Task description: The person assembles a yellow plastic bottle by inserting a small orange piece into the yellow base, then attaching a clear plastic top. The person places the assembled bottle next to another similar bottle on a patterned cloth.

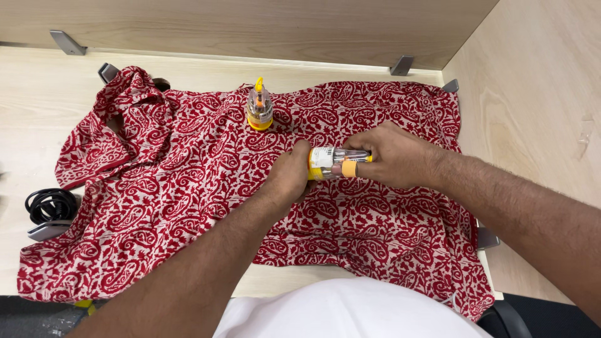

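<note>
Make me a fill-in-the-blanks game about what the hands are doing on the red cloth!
1. Both hands hold one clear tube with ____ ends.
2. The left hand and right hand grip it over a ____ patterned cloth.
3. A second tube stands ____ on the cloth.
4. A coiled ____ cable lies left of the cloth.

Missing words: yellow; red; upright; black

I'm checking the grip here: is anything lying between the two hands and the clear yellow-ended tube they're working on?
Nothing visible does. The left hand and the right hand both grasp the clear tube directly, above the red patterned cloth. The second, upright tube stands apart behind them.
</note>
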